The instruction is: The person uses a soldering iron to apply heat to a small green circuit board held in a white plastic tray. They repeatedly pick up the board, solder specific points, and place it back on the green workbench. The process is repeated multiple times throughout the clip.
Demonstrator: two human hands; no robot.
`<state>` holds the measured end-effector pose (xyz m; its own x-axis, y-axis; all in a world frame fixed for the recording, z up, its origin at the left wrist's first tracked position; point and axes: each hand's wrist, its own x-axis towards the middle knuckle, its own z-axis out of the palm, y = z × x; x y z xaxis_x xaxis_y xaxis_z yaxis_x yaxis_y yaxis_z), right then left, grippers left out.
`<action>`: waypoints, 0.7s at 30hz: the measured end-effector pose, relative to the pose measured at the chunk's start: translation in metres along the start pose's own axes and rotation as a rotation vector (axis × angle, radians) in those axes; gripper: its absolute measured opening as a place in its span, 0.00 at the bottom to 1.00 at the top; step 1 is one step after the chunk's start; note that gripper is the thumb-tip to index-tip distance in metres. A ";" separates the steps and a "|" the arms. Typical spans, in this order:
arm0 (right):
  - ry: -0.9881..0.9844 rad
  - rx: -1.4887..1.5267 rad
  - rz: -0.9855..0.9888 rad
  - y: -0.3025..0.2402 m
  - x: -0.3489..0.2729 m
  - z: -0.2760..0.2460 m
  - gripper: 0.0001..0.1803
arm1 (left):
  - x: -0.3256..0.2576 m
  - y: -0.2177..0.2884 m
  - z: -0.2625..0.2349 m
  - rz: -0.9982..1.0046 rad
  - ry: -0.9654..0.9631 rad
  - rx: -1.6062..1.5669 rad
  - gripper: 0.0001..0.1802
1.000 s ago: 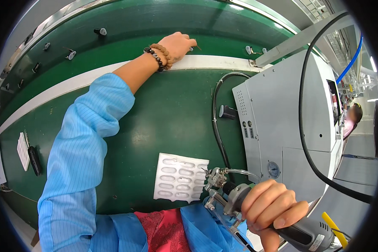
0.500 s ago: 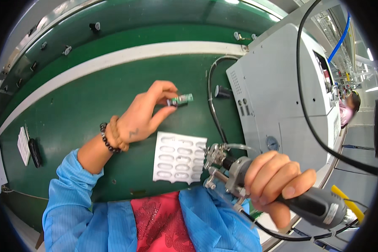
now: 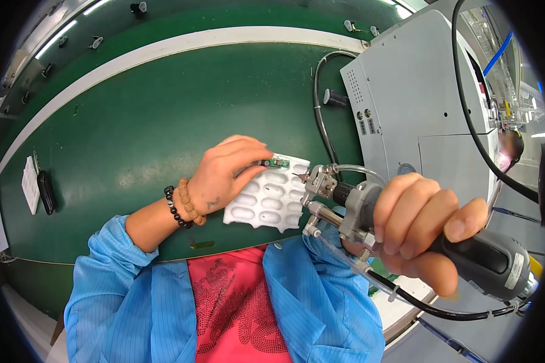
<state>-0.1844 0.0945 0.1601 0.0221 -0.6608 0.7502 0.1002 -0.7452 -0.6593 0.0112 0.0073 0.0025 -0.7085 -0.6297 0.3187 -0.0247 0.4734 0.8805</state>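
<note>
Between thumb and fingertips, my left hand [image 3: 230, 171] pinches a small green circuit board [image 3: 280, 163] at the far edge of a white molded tray [image 3: 245, 214]. The tray has rows of oval pockets, part of it covered by that hand. My right hand [image 3: 427, 227] is wrapped around a dark electric screwdriver [image 3: 484, 260] with a metal nozzle and clear air tubes. The tool's thin tip points left, close to the tray's right edge and a short way from the circuit board. Whether the board touches the tray I cannot tell.
A large grey machine [image 3: 399, 91] stands at the right, with a black cable [image 3: 318, 109] and a black cylinder [image 3: 335, 98] beside it. A hanging black cable crosses the upper right. At the far left lie a black case [image 3: 46, 192] and a white card [image 3: 29, 184]. Another person is in the right background.
My left hand has brought the circuit board down and to the right, onto or over the tray's far edge. My right hand and the screwdriver sit slightly further right in view.
</note>
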 end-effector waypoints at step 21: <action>-0.017 -0.032 0.121 0.050 0.007 0.019 0.27 | -0.002 -0.020 0.004 0.003 0.044 0.043 0.18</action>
<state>-0.1608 0.0541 0.1336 0.0486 -0.7449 0.6654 0.0639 -0.6625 -0.7463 0.0098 0.0019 -0.0168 -0.6768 -0.6542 0.3376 -0.0531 0.5008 0.8639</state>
